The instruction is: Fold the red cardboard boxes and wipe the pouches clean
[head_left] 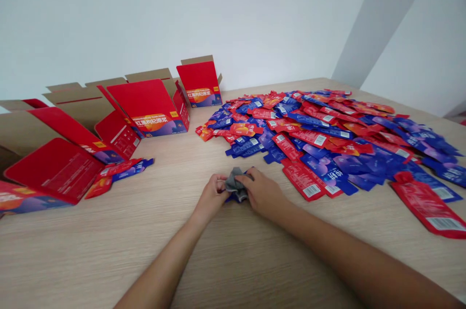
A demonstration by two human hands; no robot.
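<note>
1. Head view: grey cloth (235,180) is pinched by the left hand (213,195) and right hand (265,192)!
2. Under it, a blue pouch (230,198) is glimpsed.
3. Rightward, a pouch heap (313,137) is spread on the table (204,265).

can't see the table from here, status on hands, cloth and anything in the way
Left hand and right hand gripping crumpled grey cloth; blue item against it, mostly hidden; red-and-blue pouch heap ahead-right, not blocking hands.
</note>
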